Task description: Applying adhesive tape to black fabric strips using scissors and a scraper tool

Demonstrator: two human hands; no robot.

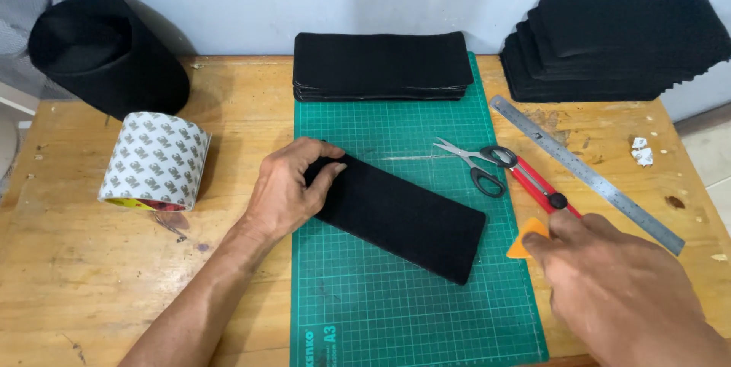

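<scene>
My left hand [291, 188] presses on the left end of a black rectangular felt strip [407, 216] that lies at a slant on the green cutting mat [396, 298]. My right hand [617, 287] is at the mat's right edge, its fingers shut on a small orange scraper [527, 237] whose tip points toward the strip's right end without touching it.
Scissors [480, 163] and a red utility knife [539, 184] lie on the mat's right side, beside a steel ruler [586, 173]. A stack of black strips [381, 66] sits behind the mat, larger black sheets [617, 43] far right, a tape roll [154, 161] and black felt roll [106, 51] left.
</scene>
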